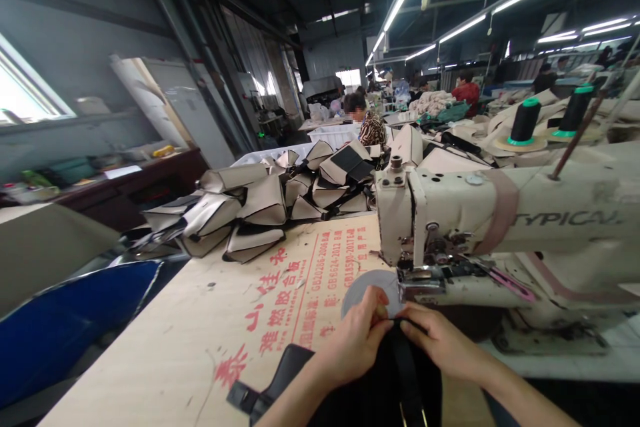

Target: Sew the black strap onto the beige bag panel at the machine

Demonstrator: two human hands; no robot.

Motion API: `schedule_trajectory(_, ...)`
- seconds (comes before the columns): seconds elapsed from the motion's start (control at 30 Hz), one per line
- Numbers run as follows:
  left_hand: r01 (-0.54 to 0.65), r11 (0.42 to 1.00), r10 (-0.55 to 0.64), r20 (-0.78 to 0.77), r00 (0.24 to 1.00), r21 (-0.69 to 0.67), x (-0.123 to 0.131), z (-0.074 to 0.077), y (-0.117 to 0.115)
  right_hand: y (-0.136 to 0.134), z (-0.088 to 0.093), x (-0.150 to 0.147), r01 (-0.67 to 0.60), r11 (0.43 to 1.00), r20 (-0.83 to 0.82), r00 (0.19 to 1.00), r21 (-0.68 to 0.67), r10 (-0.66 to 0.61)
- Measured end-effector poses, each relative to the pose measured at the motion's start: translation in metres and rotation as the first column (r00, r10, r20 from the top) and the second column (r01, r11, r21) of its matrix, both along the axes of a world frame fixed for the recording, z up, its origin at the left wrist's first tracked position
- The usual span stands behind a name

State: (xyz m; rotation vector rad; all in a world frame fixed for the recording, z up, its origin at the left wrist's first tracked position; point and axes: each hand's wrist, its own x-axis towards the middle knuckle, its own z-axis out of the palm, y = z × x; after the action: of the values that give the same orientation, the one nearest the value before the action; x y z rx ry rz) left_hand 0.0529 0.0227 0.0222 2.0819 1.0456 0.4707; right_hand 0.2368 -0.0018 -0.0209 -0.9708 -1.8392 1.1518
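Black, soft, bag-like piece (381, 380), with a flat black strap (406, 370) and gold-toned metal fittings (423, 416): lower centre of frame, head view. Left hand (361, 337): fingers curled, pinching its upper edge. Right hand (434, 335): thumb and fingers gripping the same edge, just beside the left. Edge lies just below the work end of a cream-coloured metal sewing machine (555, 220), right of frame; contact with needle cannot be told. Grey round disc (356, 285) directly behind left hand, on pale wooden worktop (165, 353) printed in red. Heap of beige, black-edged bag-like pieces (263, 200): centre left, on the worktop's far part.
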Motion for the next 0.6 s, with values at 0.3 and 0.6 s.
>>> schedule_trajectory(0.3,-0.006,0.999,0.019,-0.288,0.957,0.046,-0.013,0.010,-0.014,-0.012,-0.029,-0.007,0.244,0.965,-0.010,0.970,0.099,-0.244)
schedule_trajectory(0.6,0.333,0.941,-0.330,-0.385,0.862,-0.063,-0.029,0.009,0.021,-0.010,-0.024,-0.005,0.265,0.961,0.072,0.960,0.079,-0.271)
